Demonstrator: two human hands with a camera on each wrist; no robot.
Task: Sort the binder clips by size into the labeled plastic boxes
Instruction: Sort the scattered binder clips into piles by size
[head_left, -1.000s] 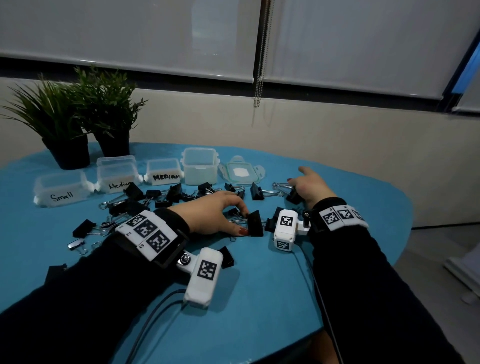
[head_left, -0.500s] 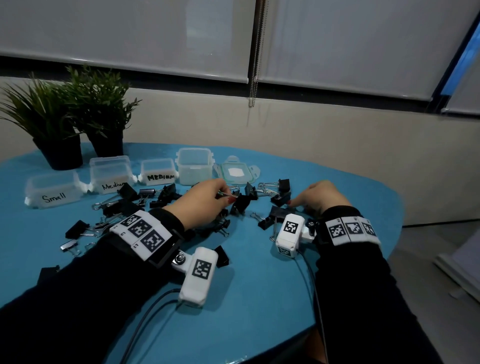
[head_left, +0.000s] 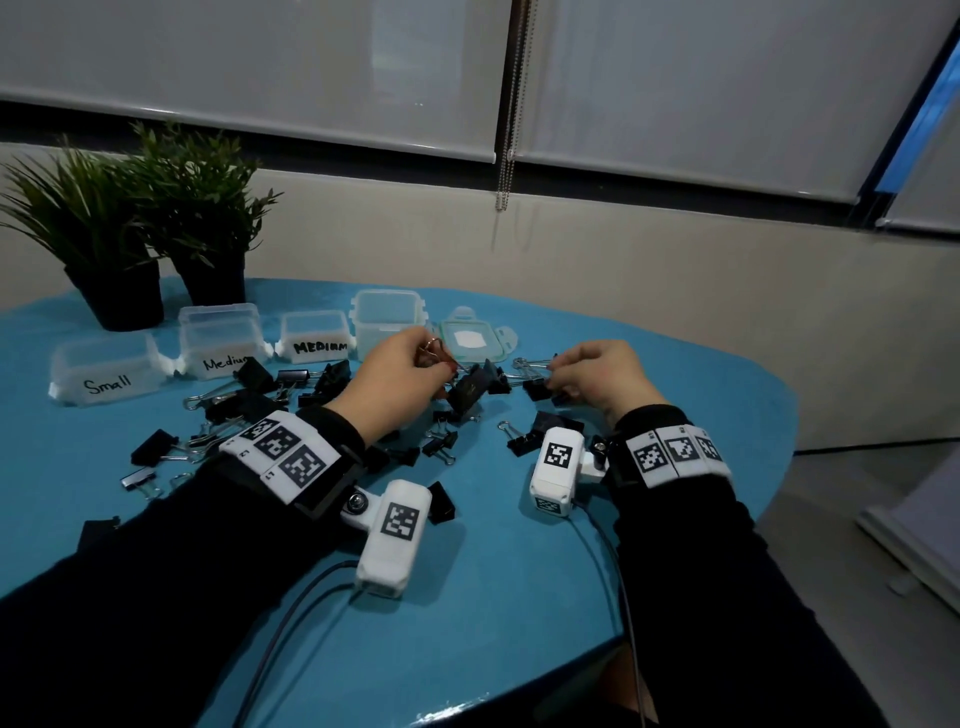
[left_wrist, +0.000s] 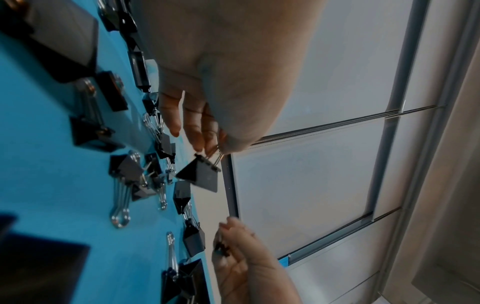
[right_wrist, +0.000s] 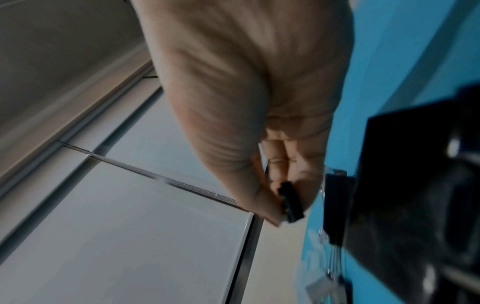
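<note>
My left hand pinches the wire handles of a large black binder clip, which hangs clear of the table; in the left wrist view the clip dangles from the fingertips. My right hand is curled round a small black binder clip, seen between thumb and fingers in the right wrist view. Several black clips lie scattered on the blue table. Clear boxes stand at the back: "Small", "Medium", "MEDIUM" and an unlabeled square one.
A clear lid lies right of the square box. Two potted plants stand at the back left. The table edge curves round on the right and near side, with floor beyond. More clips lie between my wrists.
My left hand has lifted a large clip off the table and carried it back toward the boxes. My right hand has curled shut round a small clip and pulled slightly back.
</note>
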